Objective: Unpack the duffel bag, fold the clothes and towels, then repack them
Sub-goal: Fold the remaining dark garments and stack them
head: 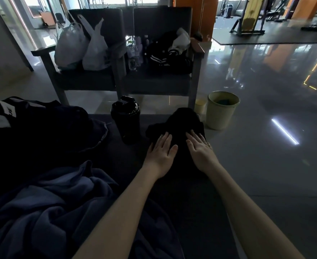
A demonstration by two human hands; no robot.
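Black garment (176,124), soft and bunched at its far end, toward 1 o'clock on the dark bench (191,206). Pressed flat on its near part: left hand (161,154) and right hand (200,151), side by side, fingers straight, palms down, gripping nothing. At its 9 o'clock, just beside, upright black shaker bottle (125,120) with flip lid. Further toward 9 o'clock, dark duffel bag (32,131) with white patches; at 7 o'clock, rumpled blue towel (51,202). At 2 o'clock on glossy floor (266,165), round pale bin (220,116) holding something dark green.
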